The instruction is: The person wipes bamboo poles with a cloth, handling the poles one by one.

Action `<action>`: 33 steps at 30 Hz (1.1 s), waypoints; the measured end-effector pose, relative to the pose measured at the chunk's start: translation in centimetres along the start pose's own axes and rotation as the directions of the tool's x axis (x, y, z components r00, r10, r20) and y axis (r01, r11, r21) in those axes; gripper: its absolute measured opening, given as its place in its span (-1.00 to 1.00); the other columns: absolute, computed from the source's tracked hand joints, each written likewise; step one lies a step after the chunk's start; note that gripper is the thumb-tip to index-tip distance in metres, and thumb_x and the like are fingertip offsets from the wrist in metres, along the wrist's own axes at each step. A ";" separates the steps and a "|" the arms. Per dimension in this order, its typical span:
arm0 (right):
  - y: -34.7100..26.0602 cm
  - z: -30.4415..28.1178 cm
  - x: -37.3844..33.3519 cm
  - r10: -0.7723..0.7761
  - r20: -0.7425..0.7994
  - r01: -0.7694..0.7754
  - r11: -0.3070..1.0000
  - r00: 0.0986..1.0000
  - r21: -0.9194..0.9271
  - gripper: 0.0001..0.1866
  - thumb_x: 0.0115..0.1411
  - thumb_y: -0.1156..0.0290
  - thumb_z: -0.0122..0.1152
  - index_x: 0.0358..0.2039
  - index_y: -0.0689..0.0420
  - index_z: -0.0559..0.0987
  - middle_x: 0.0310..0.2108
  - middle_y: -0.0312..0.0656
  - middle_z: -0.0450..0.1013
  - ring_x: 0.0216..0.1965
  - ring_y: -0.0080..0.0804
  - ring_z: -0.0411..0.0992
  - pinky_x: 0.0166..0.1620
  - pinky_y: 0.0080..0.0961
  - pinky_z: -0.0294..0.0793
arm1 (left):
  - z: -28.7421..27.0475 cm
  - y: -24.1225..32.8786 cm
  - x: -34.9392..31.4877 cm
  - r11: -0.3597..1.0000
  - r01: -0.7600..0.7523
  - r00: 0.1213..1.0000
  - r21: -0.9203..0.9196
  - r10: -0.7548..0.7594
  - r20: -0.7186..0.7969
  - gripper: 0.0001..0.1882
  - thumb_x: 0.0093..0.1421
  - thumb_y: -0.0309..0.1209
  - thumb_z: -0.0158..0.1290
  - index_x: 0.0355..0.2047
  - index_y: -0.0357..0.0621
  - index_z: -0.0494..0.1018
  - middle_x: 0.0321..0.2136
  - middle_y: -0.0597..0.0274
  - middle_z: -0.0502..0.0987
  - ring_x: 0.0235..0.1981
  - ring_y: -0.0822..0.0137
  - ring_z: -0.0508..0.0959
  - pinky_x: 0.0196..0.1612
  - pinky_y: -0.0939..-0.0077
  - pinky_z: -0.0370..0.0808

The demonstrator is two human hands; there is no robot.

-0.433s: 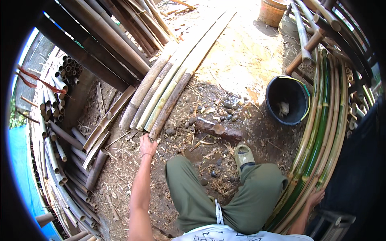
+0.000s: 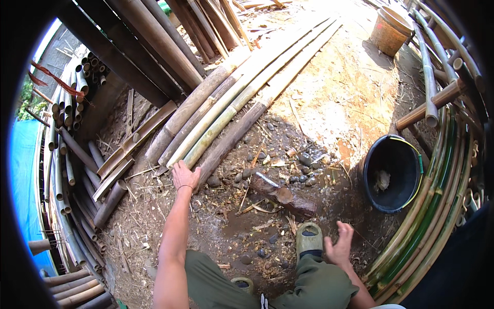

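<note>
My left hand (image 2: pixel 186 176) reaches forward on a straight arm to the near end of a pale green bamboo pole (image 2: pixel 211 135), with its fingers curled over the end. The pole lies on the ground in a row of long poles that point away from me. On its right is a darker, greyish-brown bamboo pole (image 2: pixel 231 139), with a narrow gap between them at the near end. My right hand (image 2: pixel 339 243) is raised beside my right knee, fingers apart and holding nothing. A short, wet-looking log (image 2: pixel 296 202) lies ahead of my right foot.
A black bucket (image 2: pixel 369 183) with something pale inside stands at the right, next to long green bamboo poles (image 2: pixel 437 211). An orange-brown bucket (image 2: pixel 389 36) is farther back. Split bamboo (image 2: pixel 131 144) and stacked poles (image 2: pixel 77 216) fill the left side. Stones and shavings litter the ground.
My right hand has left the green poles at the right and come up beside my knee. My left hand stays at the pole ends, where a gap now shows beside the darker pole.
</note>
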State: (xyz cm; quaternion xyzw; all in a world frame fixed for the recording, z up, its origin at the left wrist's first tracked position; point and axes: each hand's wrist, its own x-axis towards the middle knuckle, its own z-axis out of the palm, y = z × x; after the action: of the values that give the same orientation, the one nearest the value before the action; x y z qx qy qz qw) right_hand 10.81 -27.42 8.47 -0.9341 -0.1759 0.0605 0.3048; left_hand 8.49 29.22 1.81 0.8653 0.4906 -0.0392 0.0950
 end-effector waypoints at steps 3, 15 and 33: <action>-3.4 6.3 4.2 -0.168 0.180 0.184 0.980 0.969 -0.073 -0.08 -0.10 0.28 0.52 0.26 0.21 0.28 0.19 0.09 0.18 0.22 0.08 0.18 0.28 -0.06 0.17 | 0.9 -5.6 2.8 0.999 0.023 1.000 0.048 -0.024 0.020 -0.25 0.03 -0.17 0.20 0.23 -0.14 0.27 0.19 -0.18 0.24 0.20 -0.20 0.31 0.24 0.03 0.34; -1.1 13.3 9.9 -0.227 0.249 0.281 0.937 0.942 -0.209 0.00 -0.15 0.14 0.52 0.29 0.14 0.26 0.13 -0.09 0.30 0.11 -0.11 0.28 0.18 -0.08 0.22 | 0.1 -2.2 3.1 0.955 -0.097 0.954 0.280 0.009 0.300 -0.18 -0.27 -0.10 0.44 0.02 -0.12 0.42 0.01 -0.12 0.44 0.04 -0.09 0.49 0.11 0.09 0.49; -1.8 13.3 12.8 -0.344 0.260 0.400 0.892 0.902 -0.210 0.01 -0.14 0.15 0.54 0.31 0.14 0.24 0.17 -0.09 0.30 0.14 -0.09 0.29 0.20 -0.13 0.25 | 3.4 -2.6 -27.0 0.837 -0.241 0.714 -0.492 0.496 0.494 -0.21 -0.04 -0.24 0.26 0.13 -0.35 0.18 -0.02 -0.28 0.38 -0.03 -0.26 0.50 0.03 0.01 0.50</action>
State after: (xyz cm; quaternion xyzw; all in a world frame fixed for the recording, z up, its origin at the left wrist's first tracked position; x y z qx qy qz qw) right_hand 19.28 -14.11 -1.24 -0.9021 -0.3908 0.0785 0.1652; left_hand -7.61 7.12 2.45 0.8506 0.2445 -0.1935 0.4233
